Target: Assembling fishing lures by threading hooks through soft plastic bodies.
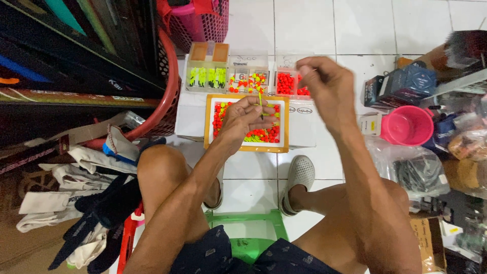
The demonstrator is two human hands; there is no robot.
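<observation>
— White floor tiles fill the upper frame. What is my left hand (243, 117) doing?

— Its grip pinches a thin yellow-green stick (260, 99), over the orange-rimmed tray (246, 148) of red and yellow beads at centre.

— And my right hand (324, 83)?

— Raised at upper right, fingertips pressed together; what they pinch I cannot tell. A pink bucket (407, 125) stands at right.

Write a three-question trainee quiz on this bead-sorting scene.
1. True or false: the left hand pinches a thin yellow-green stick over the orange-rimmed tray.
2. What colour is the small bucket on the floor: A blue, B pink, C white?
3. Which hand is raised above the clear compartment box?

Key: 1 true. 2 B. 3 The right hand.
</observation>
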